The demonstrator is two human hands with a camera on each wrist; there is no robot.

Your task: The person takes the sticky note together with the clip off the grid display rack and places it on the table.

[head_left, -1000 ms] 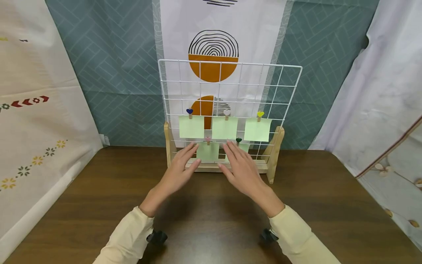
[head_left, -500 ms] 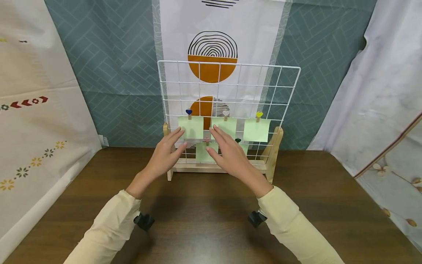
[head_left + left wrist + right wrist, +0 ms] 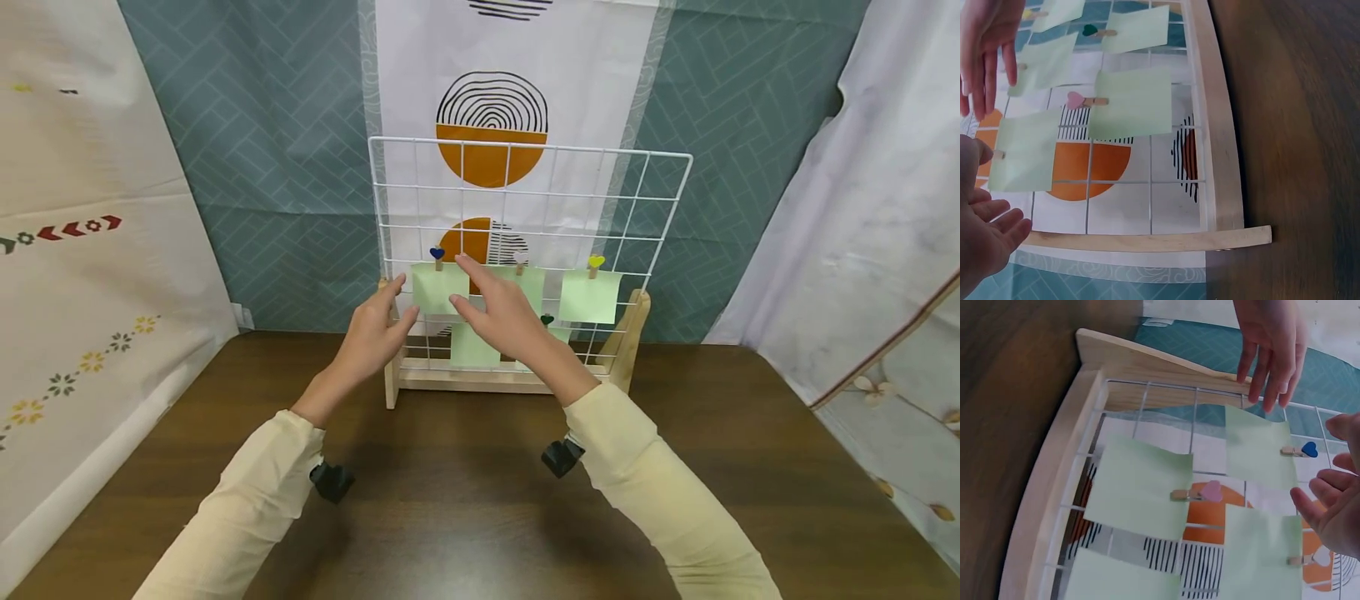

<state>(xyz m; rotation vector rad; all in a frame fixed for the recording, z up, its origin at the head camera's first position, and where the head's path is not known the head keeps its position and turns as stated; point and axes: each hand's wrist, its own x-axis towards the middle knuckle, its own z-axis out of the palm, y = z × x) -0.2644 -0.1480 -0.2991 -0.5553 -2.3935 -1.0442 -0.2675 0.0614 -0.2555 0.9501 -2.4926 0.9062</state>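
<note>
A white wire grid rack (image 3: 528, 193) stands upright on a wooden base, with several pale green notes clipped to it. My left hand (image 3: 369, 335) hovers in front of its left side, beside the note (image 3: 435, 292) under a blue heart clip (image 3: 437, 253). My right hand (image 3: 504, 315), fingers extended, is just right of that note and partly covers the middle note (image 3: 534, 287). Neither hand holds anything. A pink heart clip (image 3: 1211, 491), hidden behind my right hand in the head view, shows in both wrist views. A white heart clip (image 3: 1321, 556) is near my right fingers.
A yellow heart clip (image 3: 596, 262) holds the upper right note (image 3: 590, 297); a dark green heart clip (image 3: 1090, 30) holds a lower one. The rack stands at the back of a brown wooden table (image 3: 450, 492). Patterned cloths (image 3: 757, 150) hang behind and beside it.
Both hands have risen from the lower row of notes and shifted left. In the last half second my right hand went higher, toward the blue heart clip; my left hand has barely moved.
</note>
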